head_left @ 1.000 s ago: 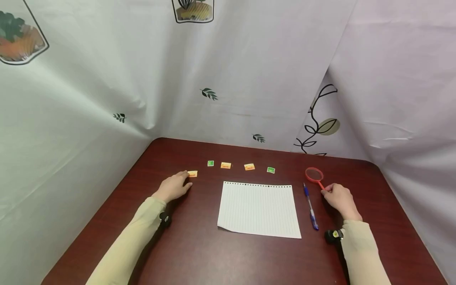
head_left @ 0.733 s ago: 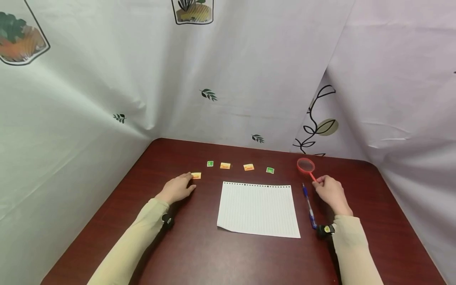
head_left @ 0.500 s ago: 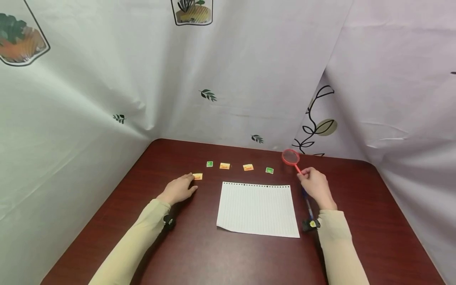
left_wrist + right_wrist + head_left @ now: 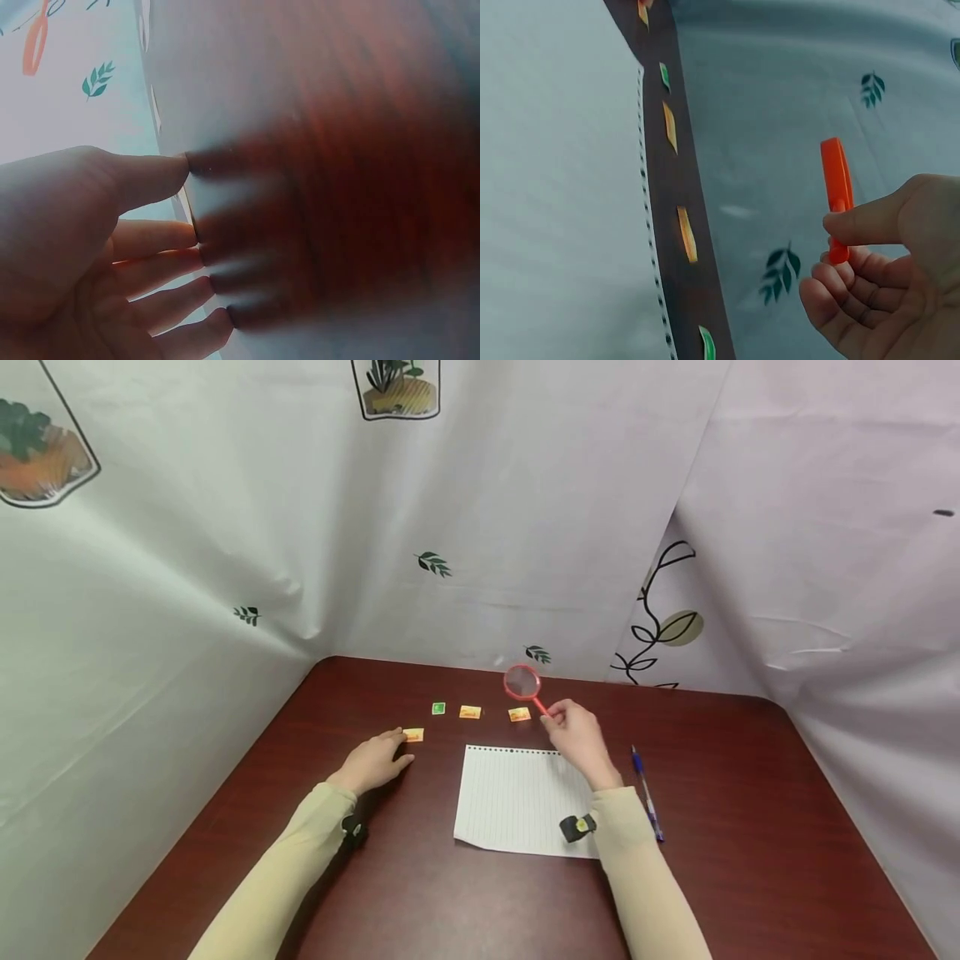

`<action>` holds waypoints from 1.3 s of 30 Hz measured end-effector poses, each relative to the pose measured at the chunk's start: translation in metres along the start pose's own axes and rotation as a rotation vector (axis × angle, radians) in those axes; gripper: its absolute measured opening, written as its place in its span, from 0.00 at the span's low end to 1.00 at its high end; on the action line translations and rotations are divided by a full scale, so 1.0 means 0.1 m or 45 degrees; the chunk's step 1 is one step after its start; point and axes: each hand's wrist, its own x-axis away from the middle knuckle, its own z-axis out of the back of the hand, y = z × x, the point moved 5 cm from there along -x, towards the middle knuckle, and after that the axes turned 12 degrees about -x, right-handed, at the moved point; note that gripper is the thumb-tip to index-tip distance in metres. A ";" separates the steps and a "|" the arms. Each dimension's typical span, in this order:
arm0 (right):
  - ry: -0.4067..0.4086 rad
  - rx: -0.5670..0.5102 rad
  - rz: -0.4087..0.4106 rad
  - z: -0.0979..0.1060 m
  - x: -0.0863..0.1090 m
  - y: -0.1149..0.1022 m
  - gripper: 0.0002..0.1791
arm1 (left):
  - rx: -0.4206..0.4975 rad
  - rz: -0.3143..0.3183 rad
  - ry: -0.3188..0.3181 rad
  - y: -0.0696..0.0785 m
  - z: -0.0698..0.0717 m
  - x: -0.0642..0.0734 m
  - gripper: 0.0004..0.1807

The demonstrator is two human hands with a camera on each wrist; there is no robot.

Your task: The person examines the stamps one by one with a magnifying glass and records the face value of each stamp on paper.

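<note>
My right hand pinches the handle of a red magnifying glass and holds it up over the far part of the table, above the lined sheet's top edge. In the right wrist view the magnifying glass shows edge-on between thumb and fingers. My left hand rests on the table with fingers stretched, fingertips on the edge of an orange-yellow stamp-like paper. The left wrist view shows that hand's fingertips down on the tabletop. Two more orange-yellow pieces and a green one lie in a row beyond.
The lined paper sheet lies mid-table, partly under the right forearm. A blue pen lies to its right. Another green piece shows in the right wrist view. Patterned white cloth hangs behind and beside the dark red table.
My right hand has carried the magnifying glass leftward, from beside the pen to above the row of small papers. My left hand and its orange-yellow paper shifted slightly right, then stayed.
</note>
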 end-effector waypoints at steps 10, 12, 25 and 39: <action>-0.032 -0.100 0.038 -0.54 0.04 -0.21 0.08 | 0.019 0.013 0.002 -0.01 -0.03 0.05 0.28; -0.043 -0.116 0.045 -0.63 0.05 -0.25 0.08 | 0.021 0.020 0.001 -0.02 -0.03 0.05 0.28; -0.167 -0.147 0.129 -1.07 0.18 -0.40 0.05 | 0.022 0.011 0.040 -0.04 0.01 0.06 0.27; -0.213 -0.111 0.166 -1.30 0.27 -0.25 0.04 | 0.041 -0.016 0.063 0.01 0.00 0.00 0.27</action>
